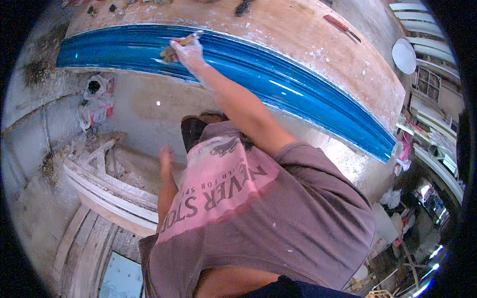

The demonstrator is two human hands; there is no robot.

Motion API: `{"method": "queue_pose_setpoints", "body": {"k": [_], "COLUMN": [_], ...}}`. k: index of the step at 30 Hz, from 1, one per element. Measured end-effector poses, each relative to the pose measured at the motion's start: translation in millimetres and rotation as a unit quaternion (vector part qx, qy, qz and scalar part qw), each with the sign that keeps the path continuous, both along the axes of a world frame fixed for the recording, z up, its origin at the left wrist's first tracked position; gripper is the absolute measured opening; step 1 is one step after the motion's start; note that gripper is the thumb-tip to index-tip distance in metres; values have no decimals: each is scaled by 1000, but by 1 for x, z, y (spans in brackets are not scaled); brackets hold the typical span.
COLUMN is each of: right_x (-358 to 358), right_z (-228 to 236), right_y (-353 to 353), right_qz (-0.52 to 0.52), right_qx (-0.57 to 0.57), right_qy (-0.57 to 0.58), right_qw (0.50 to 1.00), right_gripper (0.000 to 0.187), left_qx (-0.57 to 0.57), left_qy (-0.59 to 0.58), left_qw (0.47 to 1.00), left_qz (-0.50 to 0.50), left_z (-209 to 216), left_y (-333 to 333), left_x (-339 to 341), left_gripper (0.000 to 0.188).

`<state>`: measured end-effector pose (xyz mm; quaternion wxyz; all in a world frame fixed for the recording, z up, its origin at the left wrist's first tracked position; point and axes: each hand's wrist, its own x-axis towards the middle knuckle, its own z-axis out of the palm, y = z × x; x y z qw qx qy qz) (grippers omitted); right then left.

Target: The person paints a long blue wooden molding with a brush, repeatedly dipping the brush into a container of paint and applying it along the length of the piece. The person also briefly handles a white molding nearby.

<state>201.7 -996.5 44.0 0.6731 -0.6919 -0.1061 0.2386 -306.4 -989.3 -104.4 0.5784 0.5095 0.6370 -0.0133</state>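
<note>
A long, glossy blue ridged panel (298, 92) curves across a pale wooden board. My right hand (189, 52), whitish over the fingers and wrist, reaches out to the panel's left half. Its fingers are closed round a yellowish-brown wad (169, 54), perhaps a sponge or folded rag, pressed on or just above the blue surface; I cannot tell which. Pale streaks show on the blue near it. Lower down, beside my body, my left hand (166, 156) hangs away from the panel. Motion smears its fingers, and I see nothing in it.
On the wooden board (278, 30) lie a red-handled knife (342, 27) and a dark, bristly object (243, 7). Plastic bags (97, 107) hang at the left wall. Long white strips (109, 193) rest at lower left. A round white disc (403, 55) stands at the right.
</note>
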Motion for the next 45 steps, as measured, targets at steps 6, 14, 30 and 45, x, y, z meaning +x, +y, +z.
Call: {"method": "queue_pose_setpoints", "body": {"k": [6,14,30,45], "right_x": [18,20,-64,-99], "right_z": [19,40,32,43], "right_y": [-244,-282,120,435], "right_qz": [-127,-137,-103,-72], "right_qx": [-211,-585,-170,-283], "right_qy": [126,-249,44,-107], "right_qw": [961,760,979,950], "right_gripper": [31,29,37,29], "left_qx": [6,-89,0,-165], "left_qy": [-87,-16,-166,-33], "left_qw": [996,992,986,977], "left_qz": [-34,-86,11,127], "left_z": [12,-42,-39,-70], "left_y": [96,203,430,507], "left_x": [130,77,-57,-147], "left_gripper": [33,31,34,47]}}
